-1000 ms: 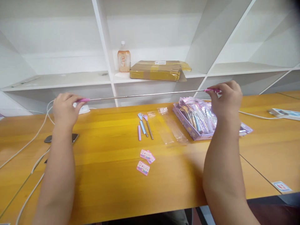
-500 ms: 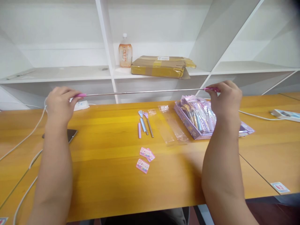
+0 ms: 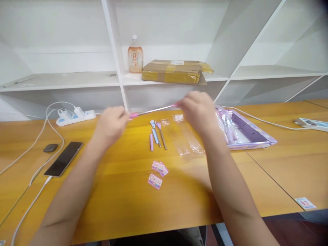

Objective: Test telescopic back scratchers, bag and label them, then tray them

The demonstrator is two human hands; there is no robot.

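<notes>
Above the table's (image 3: pixel 115 177) far edge, the left hand (image 3: pixel 110 123) and right hand (image 3: pixel 197 110) each pinch one end of a telescopic rod (image 3: pixel 156 110) with closed fingers.

No legible text; bottle (image 3: pixel 135 56) label, parcel (image 3: pixel 175 71) sticker (white) seemingly printed, too blurred.

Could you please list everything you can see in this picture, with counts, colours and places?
telescopic rod: one, silver with pink ends, held between both hands
small scratchers: three, blue, pink, lilac, mid-table
clear sleeves: a few, right of them
pink cards: about three, nearer the table edge
purple box: one, right
phone: one, black, left
power strip: one, white, far left
bottle: one, orange, shelf
parcel: one, brown, shelf
left hand: grips pink end
right hand: grips other end
</notes>
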